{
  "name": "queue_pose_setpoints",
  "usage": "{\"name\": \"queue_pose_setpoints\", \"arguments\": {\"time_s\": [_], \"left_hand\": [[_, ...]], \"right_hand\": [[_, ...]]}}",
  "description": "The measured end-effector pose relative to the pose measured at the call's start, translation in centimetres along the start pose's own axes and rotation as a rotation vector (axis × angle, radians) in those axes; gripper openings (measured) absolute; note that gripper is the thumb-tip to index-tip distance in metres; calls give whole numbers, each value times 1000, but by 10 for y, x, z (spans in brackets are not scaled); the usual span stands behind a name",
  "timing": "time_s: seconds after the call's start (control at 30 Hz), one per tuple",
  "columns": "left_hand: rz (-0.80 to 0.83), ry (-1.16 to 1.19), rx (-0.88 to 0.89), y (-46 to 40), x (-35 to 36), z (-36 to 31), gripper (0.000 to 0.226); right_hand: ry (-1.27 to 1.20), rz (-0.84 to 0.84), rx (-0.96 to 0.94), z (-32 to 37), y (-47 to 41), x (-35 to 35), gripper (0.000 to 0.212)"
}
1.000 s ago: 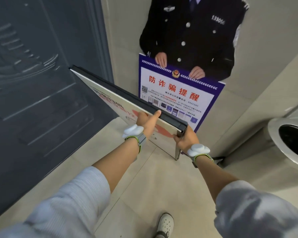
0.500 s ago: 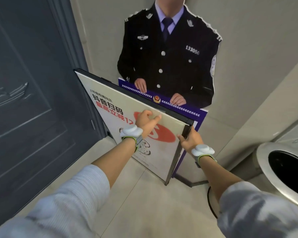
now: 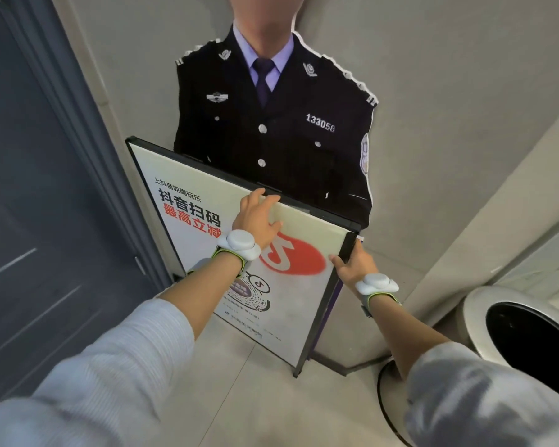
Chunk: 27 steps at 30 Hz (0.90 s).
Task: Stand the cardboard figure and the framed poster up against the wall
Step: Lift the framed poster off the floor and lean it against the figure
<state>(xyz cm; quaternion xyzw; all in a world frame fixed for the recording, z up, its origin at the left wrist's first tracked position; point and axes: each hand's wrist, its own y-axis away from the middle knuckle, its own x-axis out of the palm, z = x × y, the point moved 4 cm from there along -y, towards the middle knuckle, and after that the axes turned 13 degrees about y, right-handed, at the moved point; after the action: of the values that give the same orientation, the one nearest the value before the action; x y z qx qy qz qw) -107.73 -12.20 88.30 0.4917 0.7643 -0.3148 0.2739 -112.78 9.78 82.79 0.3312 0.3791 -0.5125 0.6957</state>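
The cardboard figure [image 3: 281, 124], a cut-out in a dark uniform, stands upright against the beige wall. In front of it the black-framed poster [image 3: 194, 201], white with red and black print, stands on the floor and leans back against the figure, hiding its lower half. My left hand [image 3: 257, 217] lies on the poster's top edge, fingers over the frame. My right hand [image 3: 352, 262] grips the poster's right upper corner from the side.
A dark grey door [image 3: 29, 188] fills the left. At the right stands a round white bin [image 3: 523, 343] with a black opening, close to my right arm. Beige floor tiles [image 3: 255, 398] lie in front of the poster.
The poster has swung from nearly flat to almost upright and moved back against the figure. Both hands kept hold and went with it. The view tilted upward.
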Motion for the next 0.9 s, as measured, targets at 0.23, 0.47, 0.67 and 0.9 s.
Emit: {"name": "queue_pose_setpoints", "arguments": {"time_s": [0.23, 0.47, 0.67, 0.9], "left_hand": [[13, -103, 111, -48, 15, -6, 48], [9, -115, 200, -89, 26, -8, 44], [7, -58, 192, -105, 32, -8, 36], [3, -3, 160, -118, 35, -11, 29]], "right_hand": [[37, -57, 60, -9, -30, -7, 51], [13, -131, 177, -12, -65, -13, 53], [-19, -176, 207, -15, -78, -14, 49], [6, -156, 170, -15, -85, -15, 49]]}}
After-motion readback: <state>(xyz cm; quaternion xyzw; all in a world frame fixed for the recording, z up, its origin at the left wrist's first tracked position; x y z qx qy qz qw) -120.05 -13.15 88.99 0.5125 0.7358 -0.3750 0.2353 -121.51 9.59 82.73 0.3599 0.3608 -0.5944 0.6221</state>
